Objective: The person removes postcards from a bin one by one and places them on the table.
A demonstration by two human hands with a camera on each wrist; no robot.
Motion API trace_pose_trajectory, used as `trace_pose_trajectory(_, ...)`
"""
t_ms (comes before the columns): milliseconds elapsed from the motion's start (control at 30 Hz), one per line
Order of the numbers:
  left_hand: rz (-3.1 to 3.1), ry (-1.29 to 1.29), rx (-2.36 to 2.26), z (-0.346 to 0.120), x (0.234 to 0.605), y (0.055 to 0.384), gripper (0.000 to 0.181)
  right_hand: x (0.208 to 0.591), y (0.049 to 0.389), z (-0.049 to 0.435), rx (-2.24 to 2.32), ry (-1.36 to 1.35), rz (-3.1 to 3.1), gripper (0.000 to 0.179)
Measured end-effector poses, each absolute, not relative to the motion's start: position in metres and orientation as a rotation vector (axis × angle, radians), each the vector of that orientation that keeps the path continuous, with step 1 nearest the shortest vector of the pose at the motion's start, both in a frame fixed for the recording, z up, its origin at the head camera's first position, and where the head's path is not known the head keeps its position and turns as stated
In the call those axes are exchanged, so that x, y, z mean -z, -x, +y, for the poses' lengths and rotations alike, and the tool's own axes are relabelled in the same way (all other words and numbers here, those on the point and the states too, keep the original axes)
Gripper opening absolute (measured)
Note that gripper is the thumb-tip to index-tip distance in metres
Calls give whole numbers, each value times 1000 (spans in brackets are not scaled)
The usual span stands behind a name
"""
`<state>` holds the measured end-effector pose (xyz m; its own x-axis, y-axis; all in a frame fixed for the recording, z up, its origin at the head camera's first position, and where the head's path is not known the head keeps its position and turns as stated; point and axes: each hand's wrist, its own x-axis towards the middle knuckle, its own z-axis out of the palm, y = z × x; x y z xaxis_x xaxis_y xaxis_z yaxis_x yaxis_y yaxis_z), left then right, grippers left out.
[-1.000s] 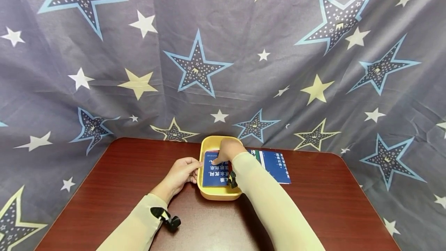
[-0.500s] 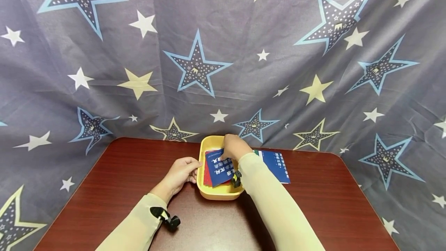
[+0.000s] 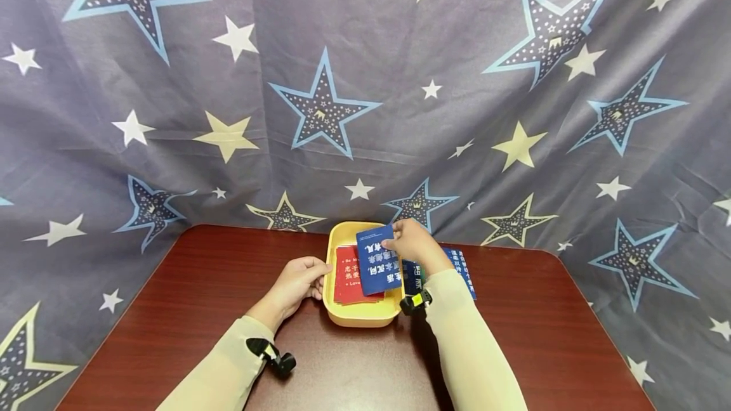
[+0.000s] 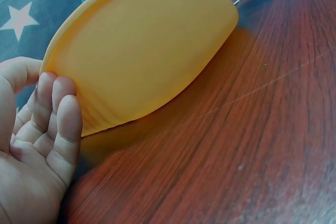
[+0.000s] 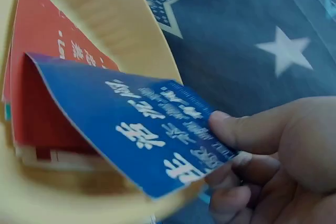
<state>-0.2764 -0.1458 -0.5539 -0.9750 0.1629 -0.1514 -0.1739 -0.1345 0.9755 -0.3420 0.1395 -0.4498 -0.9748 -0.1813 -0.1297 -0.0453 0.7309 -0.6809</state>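
A yellow plastic basket [image 3: 361, 321] stands near the back of the table. My left hand [image 3: 297, 285] pinches its left rim, thumb on top and fingers against the outer wall; the left wrist view shows this wall [image 4: 152, 51] close up. Between the thumb and fingers of my right hand [image 3: 412, 243] is a blue card [image 5: 126, 114] with white lettering, held tilted over the basket's right side. Beneath it inside the basket lies a stack of cards with a red card [image 3: 348, 278] on top, partly covered by the blue one.
Right of the basket, blue and green printed cards [image 3: 461, 265] lie on the reddish-brown table [image 3: 531, 328], partly behind my right wrist. A grey curtain [image 3: 400, 113] with stars hangs right behind the table's back edge.
My right hand has lifted the blue card off the stack and carried it right, uncovering the red card. The left hand keeps its place on the rim.
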Motion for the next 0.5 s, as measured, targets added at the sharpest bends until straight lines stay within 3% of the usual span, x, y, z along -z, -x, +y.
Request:
trace_pose_trajectory(200,1904,24,-2220,-146,555,277,16,446,335,169,1287,165,2686,52)
trace_pose_trajectory(500,1932,12,-2206,-146,556,278,17,447,332,229,1520,189,2702,20)
